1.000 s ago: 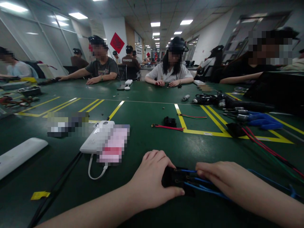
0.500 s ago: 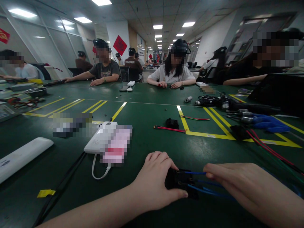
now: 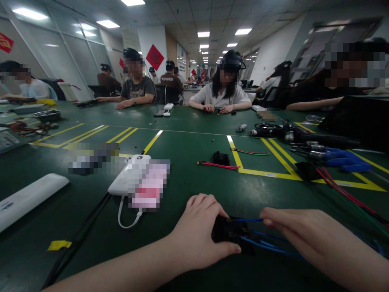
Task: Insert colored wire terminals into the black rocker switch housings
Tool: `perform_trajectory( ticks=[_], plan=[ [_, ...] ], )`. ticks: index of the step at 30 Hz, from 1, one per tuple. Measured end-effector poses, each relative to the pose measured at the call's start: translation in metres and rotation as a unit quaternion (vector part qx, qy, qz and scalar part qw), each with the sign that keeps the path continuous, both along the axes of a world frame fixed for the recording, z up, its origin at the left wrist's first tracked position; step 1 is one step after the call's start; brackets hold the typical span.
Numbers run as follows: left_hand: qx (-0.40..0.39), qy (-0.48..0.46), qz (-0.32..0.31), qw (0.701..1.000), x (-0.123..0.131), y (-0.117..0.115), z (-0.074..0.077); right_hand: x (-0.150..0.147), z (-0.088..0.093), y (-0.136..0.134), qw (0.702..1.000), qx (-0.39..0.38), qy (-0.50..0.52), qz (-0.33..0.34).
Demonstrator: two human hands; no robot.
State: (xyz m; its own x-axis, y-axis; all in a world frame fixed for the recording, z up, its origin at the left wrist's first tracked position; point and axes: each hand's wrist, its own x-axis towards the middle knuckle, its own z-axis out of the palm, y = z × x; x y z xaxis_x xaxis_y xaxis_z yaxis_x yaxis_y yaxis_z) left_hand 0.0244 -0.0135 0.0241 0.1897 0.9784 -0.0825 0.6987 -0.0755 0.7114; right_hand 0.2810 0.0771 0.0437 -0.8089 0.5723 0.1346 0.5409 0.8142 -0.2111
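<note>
My left hand [image 3: 203, 231] grips a black connector block [image 3: 234, 232] against the green table top, with the thumb on its near side and the fingers on the far side. Several blue wires [image 3: 270, 245] run from the block's right side. Between the closed fingertips of my right hand [image 3: 300, 227], one blue wire [image 3: 247, 220] is pinched, its other end at the block's upper part. Whether that end is seated in the block I cannot tell. The other blue wires pass beneath my right hand, which hides part of them.
Beyond my hands lie a small black part [image 3: 221, 158] and red wires [image 3: 217, 165]. At left are a white power bank [image 3: 126, 178], a phone [image 3: 148, 184] and a long white case [image 3: 33, 198]. Blue-handled tools [image 3: 346, 160] lie at right. Co-workers sit around the table.
Both hands keep almost the same pose on the block and wire. A co-worker's outstretched arm at the far left has drawn in slightly.
</note>
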Motion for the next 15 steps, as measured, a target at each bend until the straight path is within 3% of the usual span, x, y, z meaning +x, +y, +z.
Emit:
perform_trajectory(
  ticks=[4,8,15],
  plan=[
    [-0.005,-0.001,-0.001,1.0,0.0,0.0,0.0,0.001,0.004,-0.007,0.996,0.042,0.056,0.058],
    [0.0,0.0,-0.002,1.0,0.0,0.0,-0.001,0.003,0.001,-0.01,0.995,0.057,0.054,0.055],
    [-0.02,-0.003,-0.004,1.0,0.0,0.0,0.003,0.002,-0.008,0.004,0.995,-0.076,-0.059,-0.007]
  ],
)
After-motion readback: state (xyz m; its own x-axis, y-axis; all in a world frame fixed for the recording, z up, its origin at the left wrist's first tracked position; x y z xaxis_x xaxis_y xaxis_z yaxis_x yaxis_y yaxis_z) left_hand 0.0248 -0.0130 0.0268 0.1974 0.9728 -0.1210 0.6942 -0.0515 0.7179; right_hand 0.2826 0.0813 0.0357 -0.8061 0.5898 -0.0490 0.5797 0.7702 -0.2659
